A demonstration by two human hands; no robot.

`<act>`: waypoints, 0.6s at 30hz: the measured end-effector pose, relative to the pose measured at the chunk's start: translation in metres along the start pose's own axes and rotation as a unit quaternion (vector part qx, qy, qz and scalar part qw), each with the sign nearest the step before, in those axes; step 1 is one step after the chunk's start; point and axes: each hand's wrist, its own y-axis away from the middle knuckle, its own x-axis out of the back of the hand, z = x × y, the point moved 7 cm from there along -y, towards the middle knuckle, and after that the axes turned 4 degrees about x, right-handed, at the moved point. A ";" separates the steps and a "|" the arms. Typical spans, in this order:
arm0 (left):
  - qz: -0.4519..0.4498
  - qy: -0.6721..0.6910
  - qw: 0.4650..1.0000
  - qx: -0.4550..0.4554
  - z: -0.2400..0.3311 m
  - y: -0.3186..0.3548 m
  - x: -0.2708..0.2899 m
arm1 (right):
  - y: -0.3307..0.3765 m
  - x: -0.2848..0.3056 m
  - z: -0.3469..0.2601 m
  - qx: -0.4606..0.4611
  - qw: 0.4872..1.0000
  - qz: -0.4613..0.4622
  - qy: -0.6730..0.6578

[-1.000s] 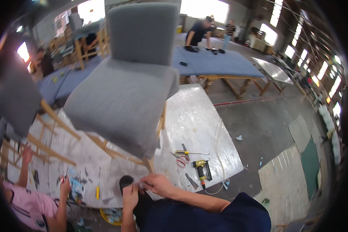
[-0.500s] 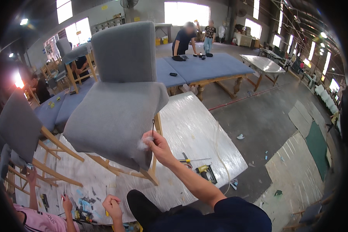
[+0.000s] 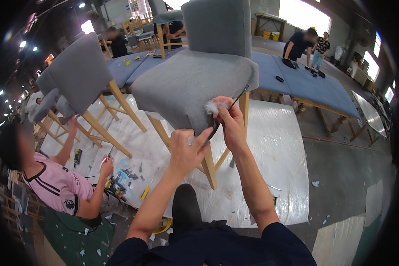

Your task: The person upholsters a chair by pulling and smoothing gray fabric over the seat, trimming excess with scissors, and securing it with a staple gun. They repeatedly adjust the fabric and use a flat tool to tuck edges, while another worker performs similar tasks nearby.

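Observation:
A grey upholstered chair (image 3: 181, 80) with light wooden legs stands before me. My right hand (image 3: 232, 122) is closed beside the front right corner of its seat. It holds a tuft of white fibre stuffing (image 3: 216, 107) and a thin dark rod (image 3: 241, 94), whose upper end sticks out above the fingers. My left hand (image 3: 186, 150) lies at the lower edge of that corner, its fingers bent on the grey cover. A dark gap shows between the two hands where the cover hangs loose. A small white bit shows at the left fingers; the fingertips are partly hidden.
A second grey chair (image 3: 82, 66) leans at the left, where a co-worker in a pink shirt (image 3: 60, 186) holds a red-handled tool (image 3: 105, 159). The platform is covered in clear plastic film (image 3: 270, 177), with scraps and tools on it. Blue padded tables (image 3: 306, 86) stand behind.
My left hand has come up from below to the seat corner. My right hand keeps the stuffing and rod, the rod now tilted. The view has swung left.

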 end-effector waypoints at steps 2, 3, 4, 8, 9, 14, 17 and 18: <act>0.024 -0.028 0.999 0.009 -0.022 -0.009 -0.001 | -0.010 -0.008 0.004 -0.007 1.000 0.007 -0.007; 0.039 -0.025 0.999 0.001 -0.029 -0.017 0.002 | -0.014 -0.010 0.007 -0.011 1.000 0.012 -0.011; 0.054 -0.021 0.998 -0.007 -0.035 -0.025 0.006 | -0.019 -0.014 0.009 -0.008 1.000 -0.005 -0.002; 0.028 0.050 0.997 0.048 -0.058 -0.053 0.011 | -0.019 -0.014 0.014 0.027 0.999 -0.039 -0.001; 0.026 0.086 0.991 0.101 -0.063 -0.057 0.013 | -0.016 -0.016 0.014 0.044 0.998 -0.041 -0.010; 0.007 0.267 0.909 0.321 -0.093 -0.062 0.007 | 0.001 -0.023 0.011 0.096 0.989 0.068 0.089; 0.024 0.395 0.833 0.386 -0.108 -0.059 -0.001 | 0.002 -0.033 0.024 0.108 0.985 0.067 0.113; 0.032 0.420 0.817 0.394 -0.110 -0.059 -0.003 | 0.002 -0.034 0.032 0.112 0.982 0.057 0.141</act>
